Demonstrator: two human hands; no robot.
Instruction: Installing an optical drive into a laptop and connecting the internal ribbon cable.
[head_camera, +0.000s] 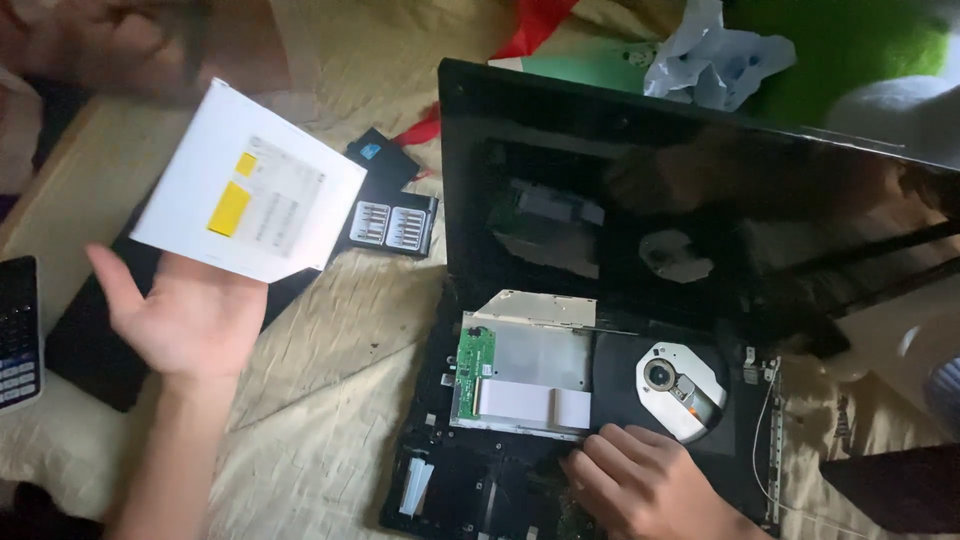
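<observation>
My left hand (185, 315) is raised palm up over the beige quilt, thumb spread. Its fingers are hidden behind a white square plate (250, 180) with yellow labels, which it holds up tilted. To the right lies an opened black laptop (500, 480) with its top cover off. Inside it sits a bare optical drive (600, 375) showing a silver tray, a green circuit board and a round spindle. My right hand (640, 480) rests at the drive's near edge with bent fingertips touching it and holds nothing. The dark screen (700, 180) stands upright behind and reflects the parts.
A black case of screwdriver bits (392, 218) lies between the plate and the laptop. At the far left are a calculator (18, 330) and a flat black slab (90, 350). Crumpled pale paper (715, 55), red cloth (530, 25) and something green (850, 50) lie behind the screen.
</observation>
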